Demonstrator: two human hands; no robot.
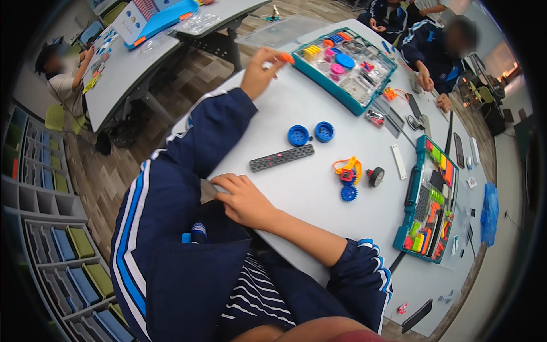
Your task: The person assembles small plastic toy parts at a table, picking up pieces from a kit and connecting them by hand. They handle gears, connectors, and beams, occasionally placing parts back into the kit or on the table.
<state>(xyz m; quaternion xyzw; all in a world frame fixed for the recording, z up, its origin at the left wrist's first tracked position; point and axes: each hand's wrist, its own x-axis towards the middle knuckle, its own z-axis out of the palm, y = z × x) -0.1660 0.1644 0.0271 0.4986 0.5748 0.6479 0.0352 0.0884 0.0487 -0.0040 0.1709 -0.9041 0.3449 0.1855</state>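
My left hand (pixel 261 73) reaches over the far left edge of the white table (pixel 239 139), pinching a small orange plastic building piece (pixel 286 58) between thumb and fingertips. Right beside that piece is the corner of a teal parts case (pixel 348 74), filled with colourful pieces. My right hand (pixel 245 199) lies over the near table edge, fingers extended and holding nothing. Beyond it rests a dark grey perforated beam (pixel 282 158). Two blue wheel hubs (pixel 298 135) stand behind the beam. Further right sit a yellow-orange and blue gear assembly (pixel 348 174) and a black-tyred wheel (pixel 376 176).
Another teal case (pixel 427 199) with building pieces lies open on the right. A white strip (pixel 398 162) lies between the cases. Across the table a person's hand (pixel 424 77) is near small parts. A second table (pixel 134 68) stands left, shelves with trays (pixel 71 251) lower left.
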